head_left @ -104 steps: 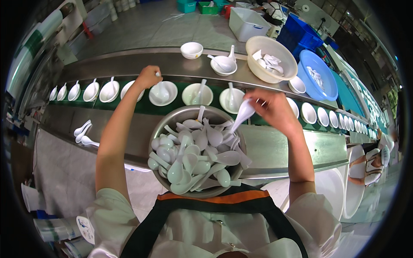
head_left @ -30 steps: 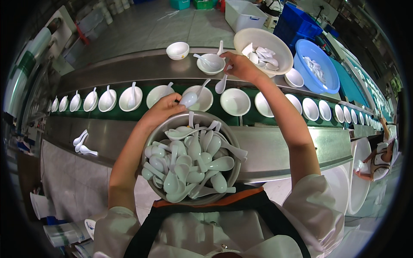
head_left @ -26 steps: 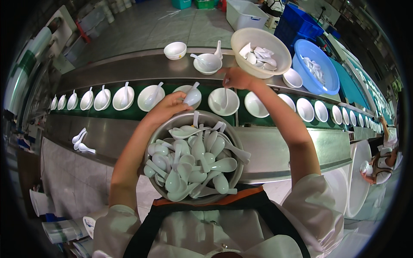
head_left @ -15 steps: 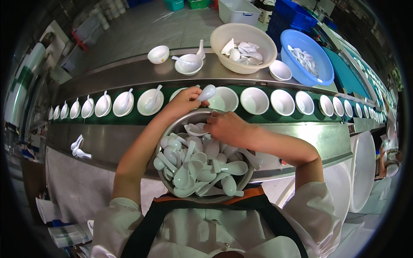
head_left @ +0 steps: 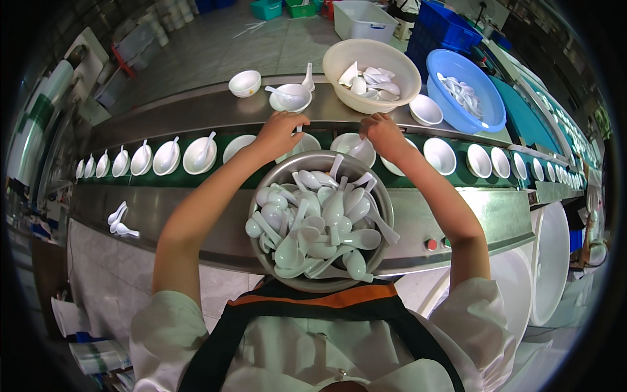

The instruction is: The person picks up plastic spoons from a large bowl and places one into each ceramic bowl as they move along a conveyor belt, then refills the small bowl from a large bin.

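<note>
My left hand (head_left: 279, 133) is over a white bowl (head_left: 309, 142) on the green conveyor, thumb and fingers apart. A spoon handle stands up from that bowl beside my fingertips. To its right, my right hand (head_left: 385, 134) pinches the handle end of a white soup spoon (head_left: 356, 149), whose scoop rests inside another white bowl (head_left: 344, 157). Between my forearms, against the apron, a steel basin (head_left: 388, 215) is heaped with white spoons (head_left: 333, 209).
Bowls with spoons line the conveyor (head_left: 215, 175) leftward; bowls without spoons (head_left: 439, 157) line it rightward. Behind stand a cream basin (head_left: 413, 72) and a blue basin (head_left: 498, 104), both holding spoons, plus loose bowls (head_left: 245, 83). Two spoons (head_left: 119, 221) lie on the near steel ledge.
Both hands have moved from the steel basin to bowls on the conveyor, spreading apart. The left hand's spoon now stands in a bowl. The row of bowls has shifted left.
</note>
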A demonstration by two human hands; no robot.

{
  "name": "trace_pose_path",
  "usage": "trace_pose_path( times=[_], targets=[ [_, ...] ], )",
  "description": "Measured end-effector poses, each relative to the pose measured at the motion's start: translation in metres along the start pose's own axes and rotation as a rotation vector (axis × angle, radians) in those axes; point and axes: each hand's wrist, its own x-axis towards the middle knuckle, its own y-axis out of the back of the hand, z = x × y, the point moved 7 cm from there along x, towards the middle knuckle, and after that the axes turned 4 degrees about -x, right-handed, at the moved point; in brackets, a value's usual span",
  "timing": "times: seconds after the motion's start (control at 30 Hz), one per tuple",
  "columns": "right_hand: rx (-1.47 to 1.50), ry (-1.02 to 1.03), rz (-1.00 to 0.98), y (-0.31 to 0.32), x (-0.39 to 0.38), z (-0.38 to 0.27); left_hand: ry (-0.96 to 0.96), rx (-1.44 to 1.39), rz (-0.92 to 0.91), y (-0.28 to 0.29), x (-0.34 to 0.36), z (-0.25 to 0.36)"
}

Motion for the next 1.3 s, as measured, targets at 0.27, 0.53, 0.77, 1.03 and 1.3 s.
trace_pose_path(
  times=[0.27,0.53,0.77,1.03,1.3],
  targets=[
    [1.094,-0.388,-0.309,0.066,-0.012,-0.027,0.076,-0.133,-0.367,0.042,-0.081,0.079],
    [0.462,-0.177,-0.184,0.115,-0.057,-0.063,0.086,-0.257,-0.391,0.032,-0.083,0.085],
    [0.605,-0.281,0.008,0.143,-0.061,-0.041,0.111,-0.534,-0.034,0.063,-0.055,0.103],
    [0.627,-0.398,0.024,0.172,-0.011,0.016,0.289,-0.537,0.232,0.07,0.02,0.008],
    [0.498,-0.238,-0.052,0.023,0.016,0.032,0.435,-0.017,0.153,-0.016,0.0,-0.08]
  ],
)
